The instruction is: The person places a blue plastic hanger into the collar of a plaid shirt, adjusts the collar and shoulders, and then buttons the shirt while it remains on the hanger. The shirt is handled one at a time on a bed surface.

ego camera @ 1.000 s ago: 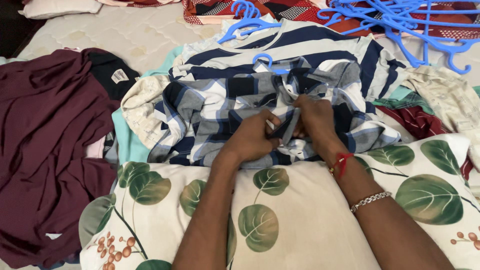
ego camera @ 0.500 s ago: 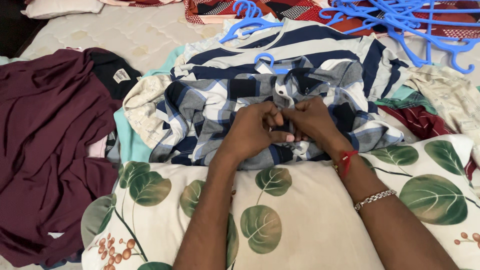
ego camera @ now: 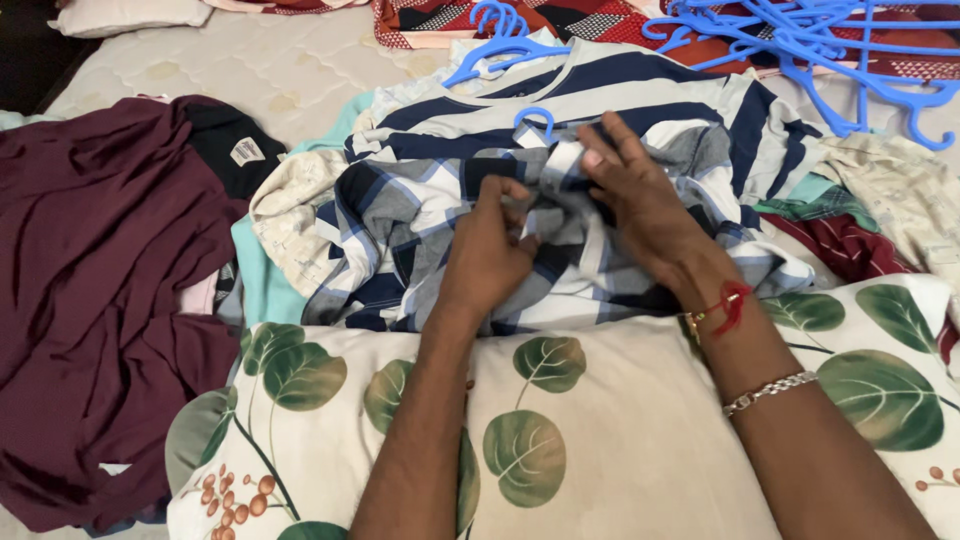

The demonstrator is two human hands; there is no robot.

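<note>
A blue, grey and white checked shirt (ego camera: 400, 235) is seen spread across the middle of the frame, lying on top of a heap of other clothes on a bed. The left hand (ego camera: 487, 250) is closed on a fold of the shirt's cloth near the centre of the picture, its fingers curled tightly inward. The right hand (ego camera: 640, 200), just to the right and slightly higher, is laid over the shirt's upper part near the collar with its fingers (ego camera: 610, 140) stretched out and only loosely bent; whether cloth is pinched beneath them cannot be told. A red thread (ego camera: 730, 305) and a silver bracelet (ego camera: 770, 392) are worn on the right forearm.

A blue hanger hook (ego camera: 533, 117) is seen just above the shirt, against a navy and white striped garment (ego camera: 650, 85) lying under it (towards the top of the frame). More blue hangers (ego camera: 800, 40) are piled at the upper right, and another is seen at top centre. A maroon garment (ego camera: 90, 270) is spread over the left side of the frame. Both forearms are rested across a cream pillow printed with green leaves (ego camera: 600, 430), which fills the lower part of the picture. A pale quilted mattress (ego camera: 250, 60) is seen at the upper left.
</note>
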